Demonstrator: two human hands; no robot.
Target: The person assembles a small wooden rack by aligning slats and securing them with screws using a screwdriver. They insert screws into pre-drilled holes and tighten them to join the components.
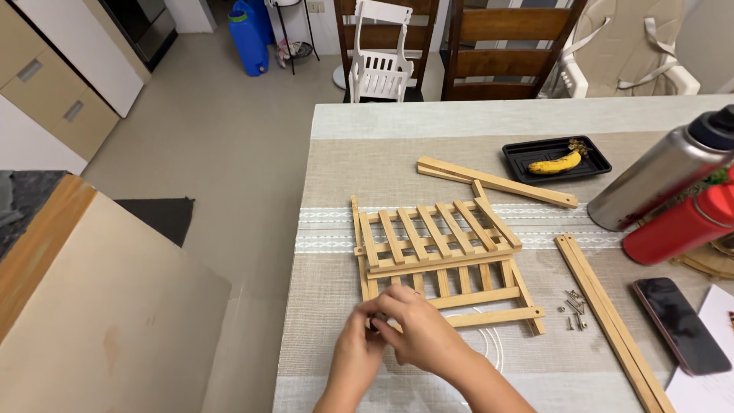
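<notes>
Lying on the bench (336,229) before you, the slatted wooden rack (443,256) meets both your hands at its near corner; right hand (417,333) overlaps left hand (359,348), fingers curled, perhaps pinching something small.

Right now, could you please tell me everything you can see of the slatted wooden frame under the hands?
The slatted wooden frame is light, unfinished-looking wood. It seems to be two slatted panels stacked, the upper one skewed at an angle, with side rails and cross bars. It lies flat on the woven table runner, near the table's middle. Both hands meet at its near left corner: the right hand rests over the left hand. What the fingers grip is hidden. Small screws lie apart to its right.
</notes>
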